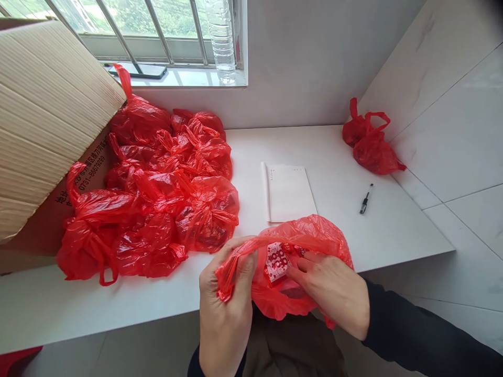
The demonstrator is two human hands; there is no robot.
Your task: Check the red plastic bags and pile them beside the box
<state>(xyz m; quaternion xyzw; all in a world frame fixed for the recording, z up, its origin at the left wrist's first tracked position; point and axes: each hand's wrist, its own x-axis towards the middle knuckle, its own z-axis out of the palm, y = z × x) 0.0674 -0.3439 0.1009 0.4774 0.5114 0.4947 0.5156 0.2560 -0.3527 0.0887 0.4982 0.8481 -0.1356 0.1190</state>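
A red plastic bag (314,230) is held with its mouth open over the table's front edge. My left hand (228,298) is closed around the bag's left rim, thumb on top. Inside the bag, my right hand (330,288) is curled beside small packets, its fingertips partly hidden. A pink and white packet (277,262) with printed lettering lies next to its thumb. More red wrappers show behind the fingers. Whatever the right fingers hold is not visible.
Several knotted red bags (157,209) crowd the left of the white table (251,141), by an open cardboard box (51,115). A notebook (291,193), a pen (366,199) and more red bags (373,146) are to the right. A bottle (222,42) and phone (145,71) sit on the windowsill.
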